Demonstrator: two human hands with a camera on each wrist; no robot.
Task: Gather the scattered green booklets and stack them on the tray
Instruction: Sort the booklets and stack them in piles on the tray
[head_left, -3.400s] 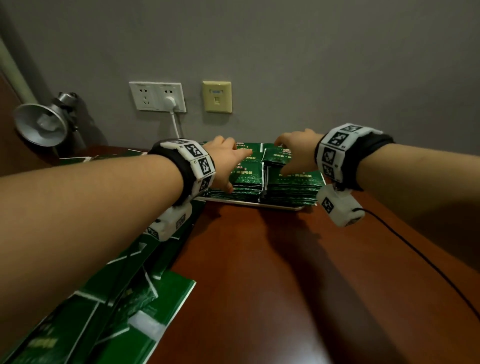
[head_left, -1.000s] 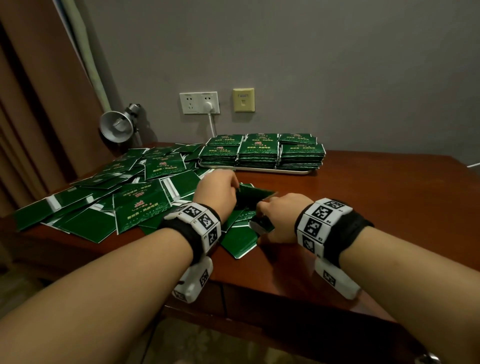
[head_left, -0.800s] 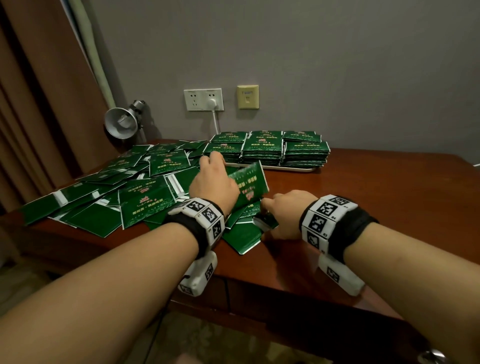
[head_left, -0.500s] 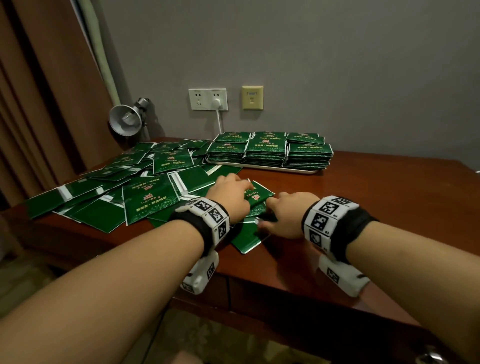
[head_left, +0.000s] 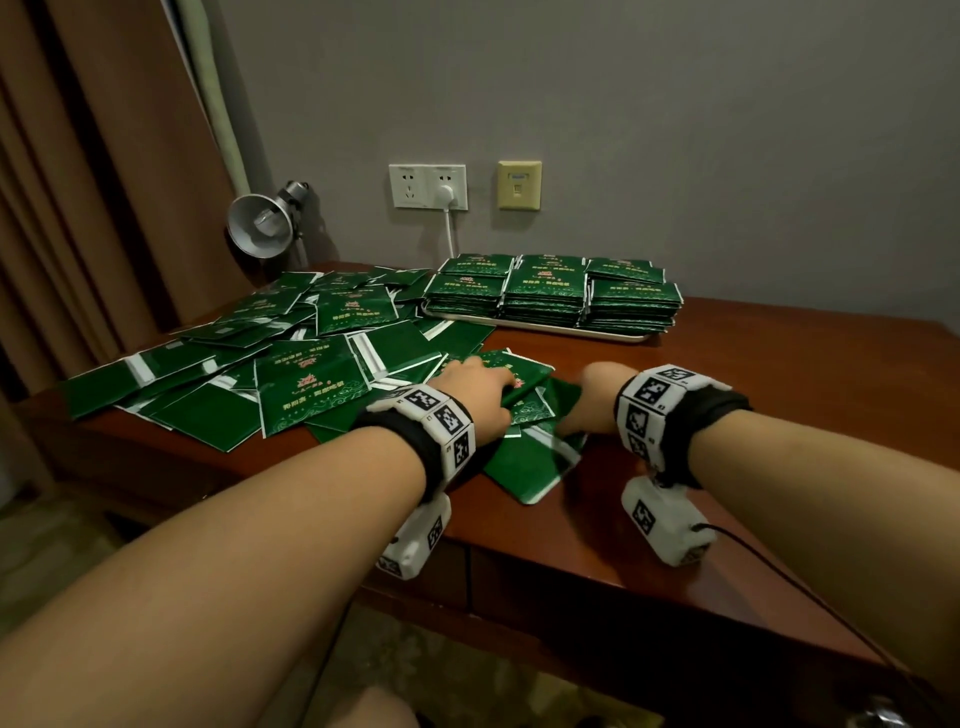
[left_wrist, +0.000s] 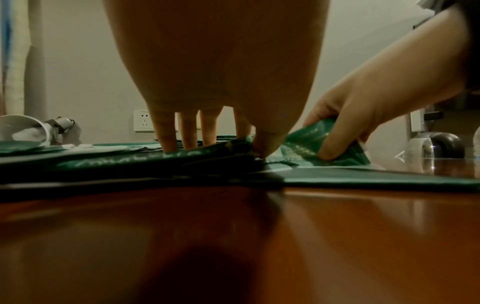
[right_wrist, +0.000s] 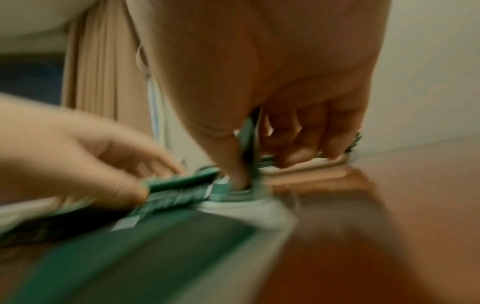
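Scattered green booklets cover the left half of the wooden table. Neat booklet stacks fill the silver tray at the back by the wall. My left hand is at the pile's right edge, its fingers on top of a booklet and the thumb at its near edge. Just to its right, my right hand pinches another booklet between thumb and fingers and tilts it up off the table. The right wrist view is blurred.
A clip lamp stands at the back left by the curtain. A wall socket with a white plug sits behind the tray. A black cable runs from my right wrist over the table's front edge. Bare wood lies to the right.
My left hand lifted a booklet on edge, then laid it flat on the near pile and stays on it. My right hand kept its pinch and shifted slightly.
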